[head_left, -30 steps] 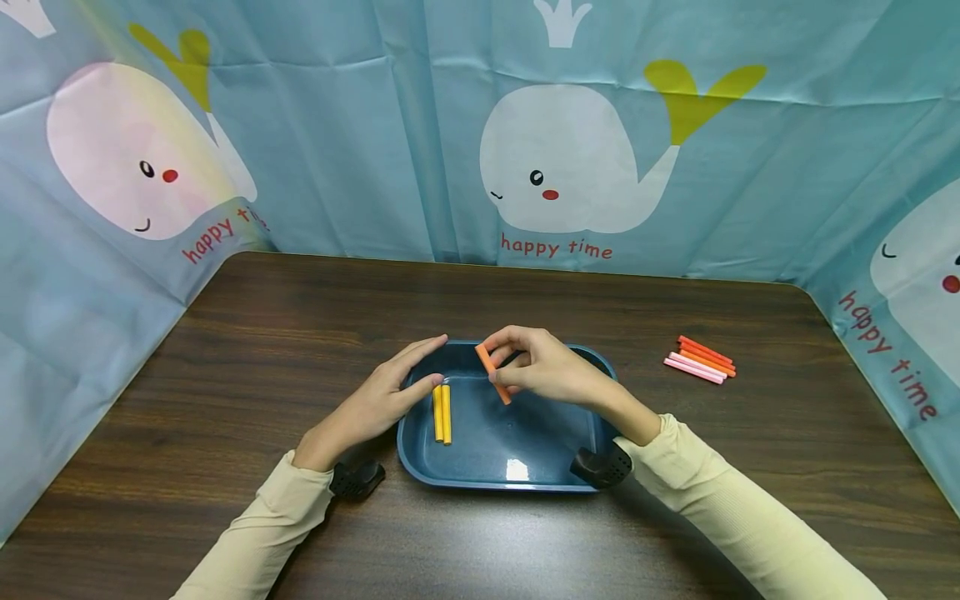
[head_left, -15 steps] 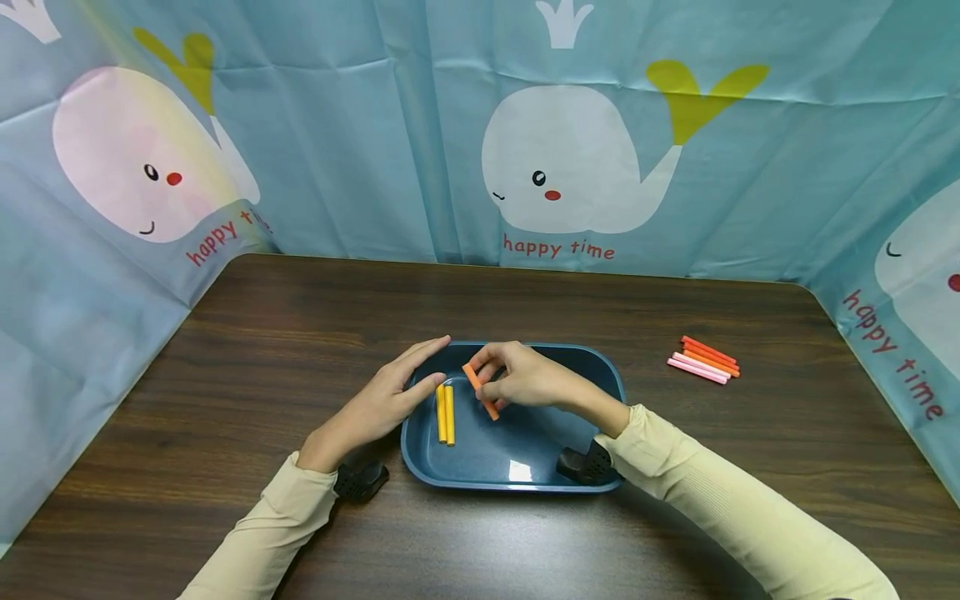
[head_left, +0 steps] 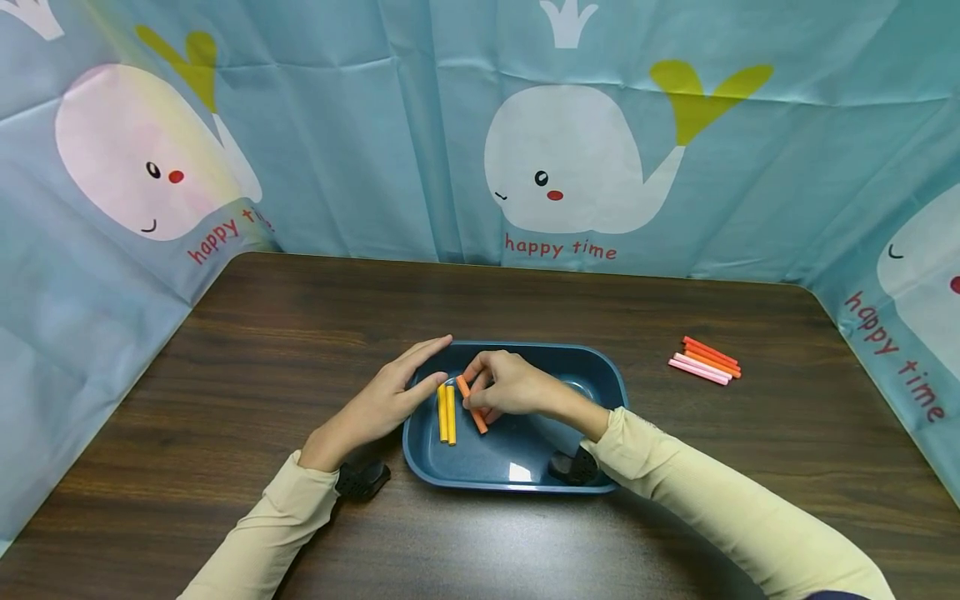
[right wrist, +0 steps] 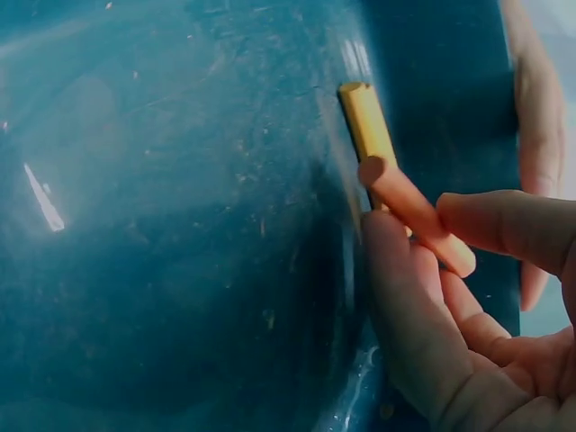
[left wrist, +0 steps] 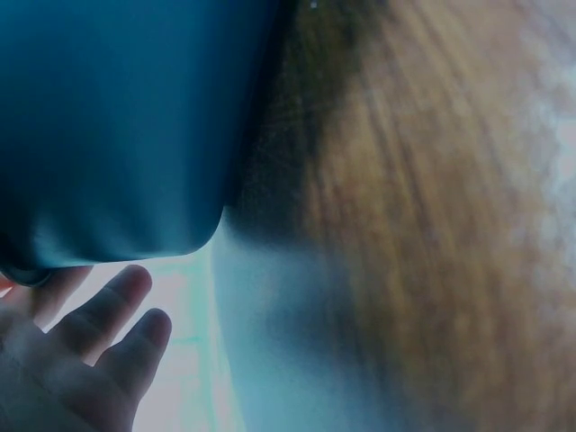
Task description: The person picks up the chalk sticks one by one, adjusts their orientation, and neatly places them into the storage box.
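Note:
A blue plastic tray [head_left: 525, 485] stands on the table in the head view. My right hand [head_left: 510, 385] pinches a short orange round stick [head_left: 472, 407] between thumb and fingers, tilted over the tray's left part. Just left of it, two yellow sticks [head_left: 446, 415] lie side by side on the tray floor. In the right wrist view the orange stick [right wrist: 418, 216] partly covers a yellow stick [right wrist: 367, 121]. My left hand [head_left: 382, 402] rests at the tray's left rim with fingers extended. The left wrist view shows its fingertips [left wrist: 135, 283] beside the tray's outer wall [left wrist: 117, 135].
To the right of the tray, several red, orange and pink sticks [head_left: 705, 360] lie in a row on the dark wooden table [head_left: 315, 308]. A blue curtain [head_left: 337, 150] with whale prints hangs behind the table and at both sides.
My right hand has moved left and lower with the orange stick, nearer to the yellow sticks. The left hand has stayed at the tray's left rim.

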`<state>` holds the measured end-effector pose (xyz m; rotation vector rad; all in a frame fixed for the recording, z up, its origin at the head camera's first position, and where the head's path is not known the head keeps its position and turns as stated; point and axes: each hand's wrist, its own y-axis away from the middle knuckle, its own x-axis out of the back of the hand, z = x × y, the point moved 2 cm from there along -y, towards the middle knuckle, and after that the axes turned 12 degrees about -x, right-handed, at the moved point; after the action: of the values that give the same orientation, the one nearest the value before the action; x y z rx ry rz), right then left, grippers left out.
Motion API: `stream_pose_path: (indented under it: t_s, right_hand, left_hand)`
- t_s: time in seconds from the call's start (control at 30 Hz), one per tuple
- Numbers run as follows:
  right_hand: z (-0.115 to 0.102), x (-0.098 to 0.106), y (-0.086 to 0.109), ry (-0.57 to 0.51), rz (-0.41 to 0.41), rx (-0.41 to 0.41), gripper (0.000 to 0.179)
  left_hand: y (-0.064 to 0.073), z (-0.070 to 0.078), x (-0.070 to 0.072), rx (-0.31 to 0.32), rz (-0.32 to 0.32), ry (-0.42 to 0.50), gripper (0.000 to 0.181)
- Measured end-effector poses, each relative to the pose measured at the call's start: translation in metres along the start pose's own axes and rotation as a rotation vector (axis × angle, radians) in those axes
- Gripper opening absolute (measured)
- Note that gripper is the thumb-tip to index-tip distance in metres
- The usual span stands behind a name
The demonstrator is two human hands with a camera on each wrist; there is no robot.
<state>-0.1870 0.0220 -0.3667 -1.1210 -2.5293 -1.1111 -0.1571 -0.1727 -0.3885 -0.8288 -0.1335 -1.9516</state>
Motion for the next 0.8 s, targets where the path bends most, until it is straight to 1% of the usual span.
stream_pose_path:
  t_s: [0.17, 0.37, 0.57, 0.67, 0.8]
  right_hand:
    - [0.000, -0.005, -0.004, -0.023, 0.013, -0.018, 0.035]
    - [-0.001, -0.010, -0.006, -0.050, 0.000, -0.050, 0.040]
    - [0.000, -0.012, -0.006, -0.082, -0.012, -0.045, 0.039]
    - [0.000, -0.012, -0.006, -0.127, -0.048, -0.041, 0.037]
    - [0.002, -0.012, -0.006, -0.225, -0.135, -0.006, 0.035]
  left_hand:
    - [0.000, 0.000, 0.000, -0.002, 0.000, 0.001, 0.055]
    - [0.000, 0.000, 0.000, -0.004, 0.004, 0.003, 0.055]
    - [0.001, 0.000, 0.000, -0.007, 0.002, 0.005, 0.055]
    - [0.001, 0.000, 0.000, -0.011, 0.002, 0.004, 0.055]
    - [0.001, 0.001, 0.001, -0.012, 0.004, 0.003, 0.054]
